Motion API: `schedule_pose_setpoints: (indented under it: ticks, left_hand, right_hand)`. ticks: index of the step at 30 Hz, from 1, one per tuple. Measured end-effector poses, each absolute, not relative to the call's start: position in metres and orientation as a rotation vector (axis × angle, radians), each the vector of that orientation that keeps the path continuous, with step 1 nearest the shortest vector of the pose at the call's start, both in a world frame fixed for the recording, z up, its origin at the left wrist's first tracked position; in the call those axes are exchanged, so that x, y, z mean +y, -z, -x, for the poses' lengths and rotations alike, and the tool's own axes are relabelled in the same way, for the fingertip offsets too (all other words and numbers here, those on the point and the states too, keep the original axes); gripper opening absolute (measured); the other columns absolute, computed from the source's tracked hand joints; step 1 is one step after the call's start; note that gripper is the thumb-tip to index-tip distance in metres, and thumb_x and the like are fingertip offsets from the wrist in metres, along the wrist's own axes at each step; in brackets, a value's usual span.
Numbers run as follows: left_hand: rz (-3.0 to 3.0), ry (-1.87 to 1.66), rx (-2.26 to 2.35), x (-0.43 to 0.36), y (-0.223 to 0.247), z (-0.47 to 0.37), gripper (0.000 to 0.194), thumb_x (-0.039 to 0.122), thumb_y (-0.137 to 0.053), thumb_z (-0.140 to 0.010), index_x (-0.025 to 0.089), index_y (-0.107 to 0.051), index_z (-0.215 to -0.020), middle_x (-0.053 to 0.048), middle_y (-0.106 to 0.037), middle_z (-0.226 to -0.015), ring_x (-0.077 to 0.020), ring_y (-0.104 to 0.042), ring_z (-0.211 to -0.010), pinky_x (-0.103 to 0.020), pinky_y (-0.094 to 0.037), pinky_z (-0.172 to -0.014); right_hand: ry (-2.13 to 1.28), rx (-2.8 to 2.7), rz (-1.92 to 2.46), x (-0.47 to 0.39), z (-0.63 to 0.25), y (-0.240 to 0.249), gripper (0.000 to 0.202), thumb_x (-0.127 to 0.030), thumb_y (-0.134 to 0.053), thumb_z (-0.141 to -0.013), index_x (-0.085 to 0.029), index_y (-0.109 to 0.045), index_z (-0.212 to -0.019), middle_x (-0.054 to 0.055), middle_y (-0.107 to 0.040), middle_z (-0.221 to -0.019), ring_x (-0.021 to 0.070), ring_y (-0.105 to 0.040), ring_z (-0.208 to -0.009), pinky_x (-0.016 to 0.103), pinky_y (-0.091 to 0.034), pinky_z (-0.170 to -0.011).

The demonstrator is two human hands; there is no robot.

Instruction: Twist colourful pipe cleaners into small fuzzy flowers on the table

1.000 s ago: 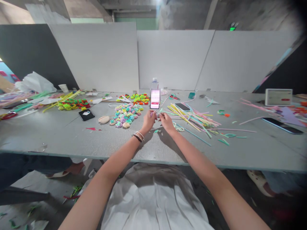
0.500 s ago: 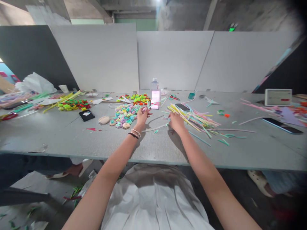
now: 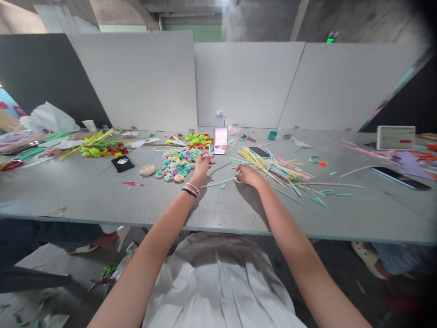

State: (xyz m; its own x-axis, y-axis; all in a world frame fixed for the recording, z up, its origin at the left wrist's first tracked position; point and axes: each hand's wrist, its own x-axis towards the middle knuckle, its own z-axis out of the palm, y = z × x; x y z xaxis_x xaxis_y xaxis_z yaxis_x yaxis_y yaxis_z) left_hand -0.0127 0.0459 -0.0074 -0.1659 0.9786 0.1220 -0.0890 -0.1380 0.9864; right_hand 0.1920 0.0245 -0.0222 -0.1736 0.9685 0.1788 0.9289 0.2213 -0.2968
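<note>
Beside the heap of small pastel fuzzy pieces (image 3: 177, 165), my left hand (image 3: 203, 165) is closed on a small pastel piece at its fingertips. My right hand (image 3: 247, 175) is bent down over the table with its fingers pressed together at the end of a pale fuzzy stem (image 3: 220, 183), which runs left along the tabletop. Just beyond and to the right of that hand lies a loose bundle of pastel fuzzy stems (image 3: 280, 168), with a dark phone (image 3: 259, 152) on it.
A lit phone (image 3: 221, 140) leans on a clear bottle (image 3: 220, 119) behind my hands. To the left are a black square object (image 3: 122, 163) and yellow-green and red pieces (image 3: 104, 149). Another phone (image 3: 401, 178) lies at the right. Teal scraps (image 3: 318, 202) are scattered near it.
My right hand has moved slightly left and toward me, from the edge of the stem bundle to the pale stem's end. My left hand has hardly moved.
</note>
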Motion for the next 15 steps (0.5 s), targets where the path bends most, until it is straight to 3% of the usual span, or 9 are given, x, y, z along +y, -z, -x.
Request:
schedule_pose_setpoints:
  ticks: [7, 11, 15]
  left_hand:
    - [-1.125, -1.462, 1.215, 0.045, 0.006, 0.013, 0.012, 0.025, -0.049, -0.086, 0.021, -0.049, -0.098, -0.002, -0.066, -0.098, -0.0053, -0.06, -0.06, -0.018, -0.037, -0.055]
    - [-1.128, -1.467, 1.219, 0.045, 0.007, 0.012, 0.011, 0.023, -0.049, -0.085, 0.02, -0.05, -0.096, -0.002, -0.066, -0.096, -0.0053, -0.059, -0.058, -0.019, -0.036, -0.053]
    - [-1.14, -1.456, 1.213, 0.046, 0.008, 0.012, 0.011, 0.023, -0.047, -0.087, 0.02, -0.049, -0.097, -0.003, -0.066, -0.099, -0.0045, -0.059, -0.058, -0.018, -0.037, -0.054]
  right_hand:
    - [-0.286, -2.182, 1.964, 0.02, -0.187, 0.019, 0.015, -0.022, -0.062, -0.073, -0.02, -0.066, -0.087, 0.007, -0.069, -0.079, 0.0181, -0.06, -0.067, 0.026, -0.032, -0.055]
    - [-0.308, -2.234, 1.833, 0.022, -0.179, 0.022, 0.012, -0.019, -0.064, -0.07, -0.02, -0.067, -0.081, 0.006, -0.069, -0.076, 0.0165, -0.058, -0.065, 0.025, -0.032, -0.055]
    - [-0.334, -2.196, 1.704, 0.022, -0.174, 0.019, 0.009, -0.021, -0.056, -0.074, -0.019, -0.065, -0.075, 0.006, -0.068, -0.073, 0.0171, -0.057, -0.064, 0.026, -0.033, -0.057]
